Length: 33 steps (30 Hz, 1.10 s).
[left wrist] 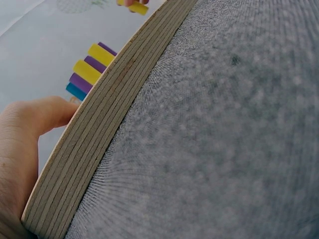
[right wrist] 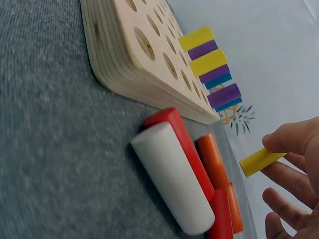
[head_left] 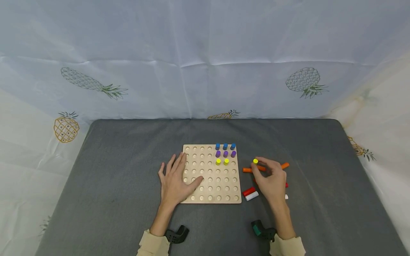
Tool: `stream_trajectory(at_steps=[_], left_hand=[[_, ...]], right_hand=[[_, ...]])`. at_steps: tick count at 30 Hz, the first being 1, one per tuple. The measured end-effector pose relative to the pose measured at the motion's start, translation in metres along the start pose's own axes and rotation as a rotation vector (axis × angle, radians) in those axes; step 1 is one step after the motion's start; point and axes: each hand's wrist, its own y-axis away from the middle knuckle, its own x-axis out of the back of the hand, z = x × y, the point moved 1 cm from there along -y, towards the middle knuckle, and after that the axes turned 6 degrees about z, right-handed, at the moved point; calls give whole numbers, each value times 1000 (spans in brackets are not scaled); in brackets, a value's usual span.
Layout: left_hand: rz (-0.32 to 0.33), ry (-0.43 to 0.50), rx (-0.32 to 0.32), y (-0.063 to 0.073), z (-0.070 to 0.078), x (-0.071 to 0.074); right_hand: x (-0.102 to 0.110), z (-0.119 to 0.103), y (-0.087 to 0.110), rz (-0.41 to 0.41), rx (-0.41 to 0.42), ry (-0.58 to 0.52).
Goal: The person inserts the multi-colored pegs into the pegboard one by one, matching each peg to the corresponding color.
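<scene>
A pale wooden pegboard [head_left: 214, 184] with rows of round holes lies flat on the grey cloth. My left hand [head_left: 176, 185] rests on its left side, fingers along the edge and thumb over the holes. Between thumb and fingertips my right hand [head_left: 272, 181] pinches a yellow peg [right wrist: 260, 162], held off the board's right side, above the loose pegs. At the board's far right stand three blue pegs [head_left: 225, 146], then three purple pegs [head_left: 225, 154]. Two yellow pegs [head_left: 222, 161] fill the row nearer me, and the hole at that row's right end is bare.
Right of the board lie loose orange pegs [head_left: 247, 170], red pegs [head_left: 248, 191] and white pegs [right wrist: 172, 177], some partly hidden by my right hand. The grey table [head_left: 112, 177] backs onto a pale curtain [head_left: 192, 89] with pineapple prints.
</scene>
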Motion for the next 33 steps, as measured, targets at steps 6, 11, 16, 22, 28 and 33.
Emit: stream_trajectory(at_steps=[6,11,16,22,28,33], left_hand=[[-2,0,1,0,0,0],[0,-2,-1,0,0,0],[3,2,-4,0,-1,0],[1,5,-3,0,0,0],[1,5,0,0,0,0],[-1,0,-1,0,0,0]], right_hand=[[-7,-3,1,-37,7,-1],[-13,-7,0,-67,11,-10],[-18,-11,1,-93,35,-21],[-22,-15,2,-130,52,-40],[-26,-16,3,-184,39,-38],[-29,-16,4,-237,30,-55]])
